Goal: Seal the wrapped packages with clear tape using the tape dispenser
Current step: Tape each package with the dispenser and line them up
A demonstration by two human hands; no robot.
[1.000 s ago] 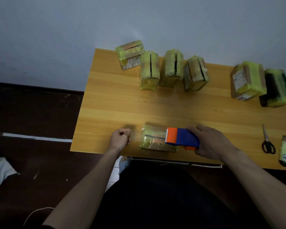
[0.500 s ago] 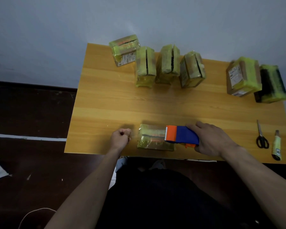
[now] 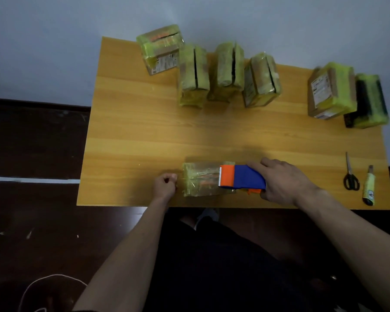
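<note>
Near the desk's (image 3: 133, 131) front edge lies a wrapped package (image 3: 200, 180). The right hand (image 3: 284, 183) grips the tape dispenser (image 3: 241, 179) on top of it. The left hand (image 3: 164, 185) is a closed fist touching the package's left end; what it pinches, I cannot tell.

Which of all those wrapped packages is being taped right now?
The yellow-green wrapped package lying alone at the table's near edge, under the orange-and-blue tape dispenser; the other six stand along the far edge.

We see a smooth wood-grain table (image 3: 144, 131), a package (image 3: 200, 180) in glossy, crinkled clear film, a matt orange-and-blue plastic tape dispenser (image 3: 241, 180), and metal-bladed, black-handled scissors (image 3: 350, 174).
</note>
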